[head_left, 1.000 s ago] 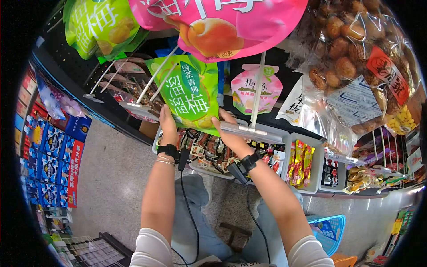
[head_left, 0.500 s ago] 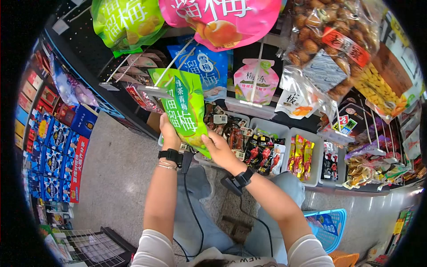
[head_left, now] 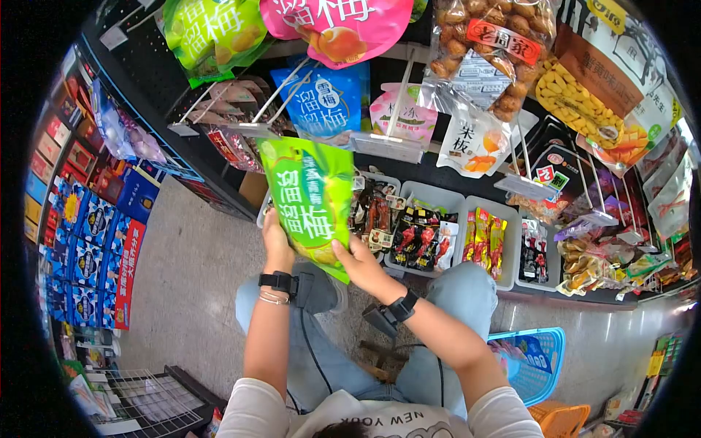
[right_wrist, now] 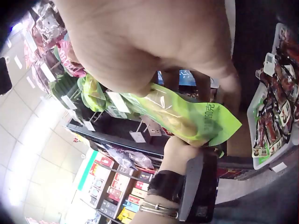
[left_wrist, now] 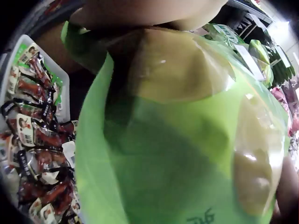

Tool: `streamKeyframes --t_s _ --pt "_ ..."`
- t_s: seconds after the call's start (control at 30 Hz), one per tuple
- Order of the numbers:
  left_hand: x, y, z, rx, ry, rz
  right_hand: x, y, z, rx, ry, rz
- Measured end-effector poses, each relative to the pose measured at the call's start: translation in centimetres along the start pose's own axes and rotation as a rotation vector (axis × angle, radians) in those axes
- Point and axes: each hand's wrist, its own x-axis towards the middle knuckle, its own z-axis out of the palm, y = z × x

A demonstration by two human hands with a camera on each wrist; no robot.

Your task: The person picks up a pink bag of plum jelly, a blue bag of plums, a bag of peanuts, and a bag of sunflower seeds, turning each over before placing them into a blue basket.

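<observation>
A green pouch of dried plums (head_left: 310, 193) with white lettering is held upright between both hands, below the rack hooks. My left hand (head_left: 276, 242) grips its lower left edge, fingers hidden behind it. With the thumb on the front, my right hand (head_left: 359, 266) pinches the lower right edge. Close up in the left wrist view, the glossy pouch (left_wrist: 173, 158) fills most of the frame. The right wrist view shows the bottom edge of the pouch (right_wrist: 205, 123) between the two hands.
Blue pouches (head_left: 321, 102), a pink pouch (head_left: 339, 33) and a bag of brown nuts (head_left: 493, 55) hang from the rack. Below, grey bins (head_left: 456, 241) hold small wrapped snacks. A blue basket (head_left: 551, 379) stands on the floor at the right.
The green pouch has come off the hook and moved down towards me in both hands. Its front now covers part of the hook's price tag. The blue pouches behind are uncovered.
</observation>
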Motion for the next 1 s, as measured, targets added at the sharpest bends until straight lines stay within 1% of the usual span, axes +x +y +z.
streamKeyframes --t_s 0.03,0.1,0.13,0.17,0.23,0.27,0.3,0.4,0.53,0.63,0.67,0.77,0.87,0.97,1.0 --pt "-0.5 -0.5 -0.4 0.071 -0.001 -0.011 -0.6 -0.7 -0.6 -0.003 0.02 0.053" --pt "-1.8 -1.6 -0.8 0.212 -0.011 -0.037 -1.4 -0.4 -1.7 0.144 0.045 0.2" --pt "-2.5 -2.0 -0.9 0.315 -0.043 -0.043 -1.8 -0.5 -2.2 0.224 0.094 0.222" --pt "-3.2 -2.5 -1.1 0.418 -0.078 -0.048 -2.4 -0.4 -2.9 0.312 0.09 0.277" --pt "-4.6 -3.2 -1.2 0.624 -0.15 -0.06 -3.3 0.1 -4.9 0.393 0.104 0.429" --pt "-5.2 -3.5 -1.1 0.663 -0.18 -0.072 -3.7 0.2 -5.7 0.424 0.13 0.444" --pt "-6.1 -3.3 -0.4 0.625 -0.239 -0.112 -4.3 0.3 -6.6 0.456 0.132 0.477" --pt "-8.6 -2.3 2.0 0.478 -0.417 -0.242 -6.3 0.4 -9.0 0.522 0.164 0.502" --pt "-9.7 -4.3 3.3 0.489 -0.549 -0.317 -9.1 0.1 -10.9 0.463 0.244 0.513" --pt "-11.2 -5.4 4.6 0.571 -0.583 -0.258 -11.1 -0.3 -11.4 0.43 0.274 0.511" --pt "-10.8 -6.7 4.2 0.615 -0.62 -0.228 -11.7 -0.6 -11.4 0.444 0.29 0.525" --pt "-11.5 -8.0 4.8 0.65 -0.632 -0.19 -13.0 -0.8 -11.5 0.402 0.304 0.472" --pt "-12.4 -7.5 6.3 0.549 -0.642 -0.263 -13.7 -1.3 -11.5 0.379 0.312 0.414" --pt "-13.0 -7.6 7.4 0.579 -0.625 -0.203 -13.9 -0.8 -11.5 0.255 0.375 0.339" --pt "-13.0 -7.6 7.8 0.581 -0.679 -0.19 -13.8 -0.2 -11.3 0.212 0.457 0.309"
